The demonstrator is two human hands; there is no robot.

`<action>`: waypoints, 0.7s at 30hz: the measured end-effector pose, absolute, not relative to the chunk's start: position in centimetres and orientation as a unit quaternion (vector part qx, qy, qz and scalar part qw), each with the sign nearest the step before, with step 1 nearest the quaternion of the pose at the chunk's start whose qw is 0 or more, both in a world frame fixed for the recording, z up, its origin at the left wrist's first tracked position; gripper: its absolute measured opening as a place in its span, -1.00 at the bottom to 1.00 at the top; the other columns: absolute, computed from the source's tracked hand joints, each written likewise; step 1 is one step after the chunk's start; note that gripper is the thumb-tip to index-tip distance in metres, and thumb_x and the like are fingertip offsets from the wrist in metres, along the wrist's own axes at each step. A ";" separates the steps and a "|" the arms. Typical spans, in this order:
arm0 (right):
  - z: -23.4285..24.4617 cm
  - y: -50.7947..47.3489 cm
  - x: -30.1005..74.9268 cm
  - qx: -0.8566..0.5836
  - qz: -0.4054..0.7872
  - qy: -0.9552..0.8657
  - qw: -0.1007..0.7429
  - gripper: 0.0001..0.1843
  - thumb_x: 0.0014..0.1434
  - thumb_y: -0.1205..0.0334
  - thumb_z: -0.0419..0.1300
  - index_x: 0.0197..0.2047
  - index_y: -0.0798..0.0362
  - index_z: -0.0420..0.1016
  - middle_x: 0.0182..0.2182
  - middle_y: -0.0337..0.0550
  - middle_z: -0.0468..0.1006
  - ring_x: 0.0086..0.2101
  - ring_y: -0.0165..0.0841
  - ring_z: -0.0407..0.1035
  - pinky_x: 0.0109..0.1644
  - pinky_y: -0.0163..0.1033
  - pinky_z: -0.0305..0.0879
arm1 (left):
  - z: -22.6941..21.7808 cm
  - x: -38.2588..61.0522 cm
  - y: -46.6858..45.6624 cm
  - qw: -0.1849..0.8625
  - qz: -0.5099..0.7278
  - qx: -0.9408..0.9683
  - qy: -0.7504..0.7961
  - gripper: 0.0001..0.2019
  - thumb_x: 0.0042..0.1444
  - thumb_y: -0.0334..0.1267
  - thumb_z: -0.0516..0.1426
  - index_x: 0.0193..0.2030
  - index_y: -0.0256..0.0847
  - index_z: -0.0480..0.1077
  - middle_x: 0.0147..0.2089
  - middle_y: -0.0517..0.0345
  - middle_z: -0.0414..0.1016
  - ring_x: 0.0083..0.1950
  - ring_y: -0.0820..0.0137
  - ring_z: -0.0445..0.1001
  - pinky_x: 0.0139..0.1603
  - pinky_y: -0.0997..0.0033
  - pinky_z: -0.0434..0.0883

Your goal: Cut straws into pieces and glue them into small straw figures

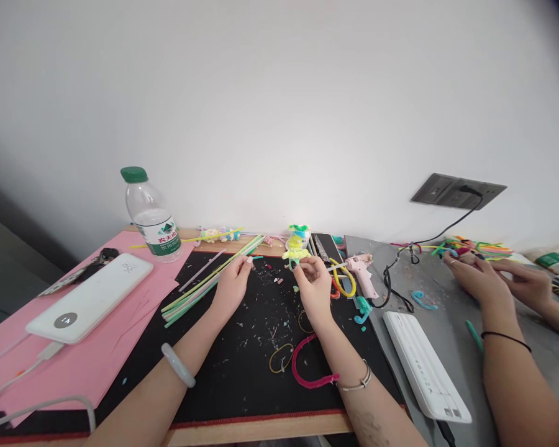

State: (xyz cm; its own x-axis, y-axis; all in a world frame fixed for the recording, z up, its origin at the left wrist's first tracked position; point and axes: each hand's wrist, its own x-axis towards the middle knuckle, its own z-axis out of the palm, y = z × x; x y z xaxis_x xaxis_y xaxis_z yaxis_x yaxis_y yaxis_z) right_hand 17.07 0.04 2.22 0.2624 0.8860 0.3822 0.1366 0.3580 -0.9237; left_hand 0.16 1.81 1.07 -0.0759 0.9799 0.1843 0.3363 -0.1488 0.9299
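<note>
The pipe-cleaner figure, yellow with a green top, stood upright above the far middle of the black mat, pinched at its lower end by the right hand, whose fingers were closed tightly around it. The left hand lay just left of it with its fingers curled, their tips at the far end of the bundle of pipe cleaners that ran diagonally across the mat; whether they gripped a strand or only touched it could not be told. Near the right wrist a pink pipe-cleaner loop lay on the mat among small clippings. To the right of the figure a pink glue gun rested on the counter. On the left, a water bottle and a white power bank sat on a pink sheet. At the far right, another person's hands worked beside more coloured pipe cleaners.
</note>
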 end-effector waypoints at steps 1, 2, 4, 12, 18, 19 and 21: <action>2.2 0.1 17.1 -0.483 0.296 -0.529 0.631 -0.85 0.02 0.21 0.17 -0.35 0.05 0.27 -0.45 -0.24 0.39 -0.42 -0.42 0.33 -0.32 -0.33 0.23 | 0.9 0.0 1.9 0.278 0.452 0.624 0.573 -0.76 0.14 -0.10 -0.05 -0.36 -0.17 0.31 -0.58 0.29 0.15 -0.56 0.47 0.19 -0.48 0.46 0.18; 2.2 0.1 17.1 -0.483 0.296 -0.530 0.631 -0.86 0.02 0.22 0.17 -0.35 0.05 0.27 -0.46 -0.25 0.39 -0.42 -0.42 0.34 -0.32 -0.33 0.23 | 0.7 -0.1 2.0 0.229 0.425 0.656 0.579 -0.78 0.13 -0.11 -0.03 -0.27 -0.15 0.35 -0.55 0.27 0.19 -0.52 0.44 0.23 -0.44 0.44 0.20; 2.2 0.1 17.1 -0.485 0.297 -0.531 0.628 -0.87 0.03 0.23 0.17 -0.35 0.05 0.27 -0.47 -0.25 0.39 -0.42 -0.42 0.34 -0.32 -0.33 0.23 | 0.1 0.0 2.4 0.158 0.379 0.707 0.575 -0.72 0.07 -0.13 0.04 -0.10 -0.13 0.37 -0.44 0.20 0.28 -0.41 0.38 0.30 -0.35 0.40 0.24; 2.0 0.1 17.1 -0.484 0.298 -0.534 0.625 -0.86 0.02 0.23 0.17 -0.35 0.05 0.27 -0.44 -0.25 0.41 -0.40 -0.42 0.35 -0.32 -0.33 0.24 | -1.4 1.5 4.2 0.158 0.355 0.751 0.534 -0.78 0.10 -0.21 0.03 -0.36 -0.17 0.50 -0.33 0.09 0.36 -0.23 0.33 0.35 -0.17 0.35 0.27; 2.1 0.1 17.1 -0.490 0.293 -0.540 0.618 -0.87 0.03 0.23 0.16 -0.35 0.05 0.28 -0.49 -0.26 0.40 -0.45 -0.42 0.33 -0.35 -0.31 0.24 | -0.6 1.3 4.5 0.268 0.450 0.660 0.539 -0.76 0.11 -0.15 0.00 -0.45 -0.20 0.37 -0.34 0.12 0.48 -0.24 0.31 0.42 -0.15 0.33 0.29; 2.1 0.1 17.1 -0.491 0.293 -0.539 0.619 -0.87 0.03 0.23 0.16 -0.35 0.05 0.28 -0.49 -0.26 0.40 -0.45 -0.42 0.33 -0.35 -0.31 0.24 | -0.6 1.2 4.5 0.296 0.461 0.638 0.541 -0.75 0.12 -0.12 -0.02 -0.44 -0.20 0.35 -0.34 0.12 0.49 -0.24 0.31 0.44 -0.16 0.32 0.30; 2.0 0.2 17.2 -0.494 0.292 -0.538 0.618 -0.87 0.03 0.22 0.16 -0.35 0.05 0.28 -0.49 -0.25 0.39 -0.44 -0.42 0.33 -0.35 -0.31 0.24 | -0.8 1.2 4.6 0.354 0.488 0.594 0.532 -0.73 0.14 -0.08 -0.06 -0.41 -0.20 0.29 -0.42 0.14 0.49 -0.28 0.33 0.47 -0.19 0.33 0.32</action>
